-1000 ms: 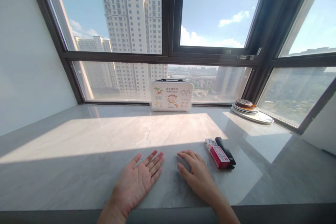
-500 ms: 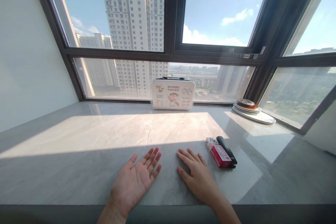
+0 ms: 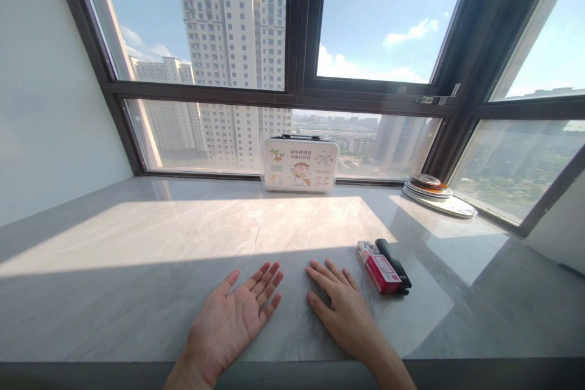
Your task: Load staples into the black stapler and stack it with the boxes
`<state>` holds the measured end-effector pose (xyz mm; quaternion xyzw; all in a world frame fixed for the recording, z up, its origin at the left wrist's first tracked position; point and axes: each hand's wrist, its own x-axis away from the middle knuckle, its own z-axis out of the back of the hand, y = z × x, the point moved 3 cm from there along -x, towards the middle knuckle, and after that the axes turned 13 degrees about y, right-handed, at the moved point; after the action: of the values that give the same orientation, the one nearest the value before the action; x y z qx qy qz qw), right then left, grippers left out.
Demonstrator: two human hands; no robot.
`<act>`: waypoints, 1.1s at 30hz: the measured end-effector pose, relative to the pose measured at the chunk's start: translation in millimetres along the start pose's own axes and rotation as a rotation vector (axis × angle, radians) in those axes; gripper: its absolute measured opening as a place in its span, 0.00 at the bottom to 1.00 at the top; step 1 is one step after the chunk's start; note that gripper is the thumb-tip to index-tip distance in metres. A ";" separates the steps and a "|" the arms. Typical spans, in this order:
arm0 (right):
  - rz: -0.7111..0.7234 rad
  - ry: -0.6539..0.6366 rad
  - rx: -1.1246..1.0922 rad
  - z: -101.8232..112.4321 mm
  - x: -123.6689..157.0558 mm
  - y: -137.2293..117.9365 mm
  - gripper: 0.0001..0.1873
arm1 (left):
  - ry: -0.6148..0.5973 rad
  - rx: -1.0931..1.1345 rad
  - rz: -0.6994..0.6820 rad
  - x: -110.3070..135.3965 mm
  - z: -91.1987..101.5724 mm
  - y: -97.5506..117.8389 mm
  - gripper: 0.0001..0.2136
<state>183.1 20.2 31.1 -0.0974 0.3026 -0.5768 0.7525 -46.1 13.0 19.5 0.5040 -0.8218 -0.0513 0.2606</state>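
Observation:
My left hand (image 3: 235, 317) rests palm up near the front of the grey marble-look sill (image 3: 114, 311), fingers spread and nothing in it. Palm down on the sill, my right hand (image 3: 340, 308) is also open, with its fingers apart. Just to the right of that hand lies a pink and white box (image 3: 382, 271). Against the box's far right side is a black object that looks like a stapler (image 3: 393, 265). Neither hand touches them.
A white case (image 3: 300, 166) with cartoon prints and a black handle stands upright against the window. Stacked plates or round mats (image 3: 432, 190) sit in the far right corner. Dark window frames (image 3: 292, 97) border the back and right; a white wall (image 3: 59, 103) closes the left.
The view has shifted very slightly. Both hands keep practically the same pose, and the box, black object, case and stack stay in place.

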 end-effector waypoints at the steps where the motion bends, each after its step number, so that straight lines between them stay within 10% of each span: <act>1: 0.001 0.001 -0.001 0.2 0.3 0.0 0.27 | -0.020 -0.003 0.013 0.2 -0.2 0.1 0.27; 18: 0.015 0.006 0.020 -0.6 0.4 0.6 0.27 | -0.207 -0.137 0.212 7.8 -9.0 -1.5 0.29; 33: 0.014 0.014 0.005 0.3 0.7 0.1 0.27 | -0.159 -0.239 0.079 7.4 -10.2 -4.8 0.28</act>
<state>183.4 19.5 31.1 -0.0893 0.3070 -0.5728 0.7548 -40.0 6.2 29.4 0.4310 -0.8472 -0.1781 0.2546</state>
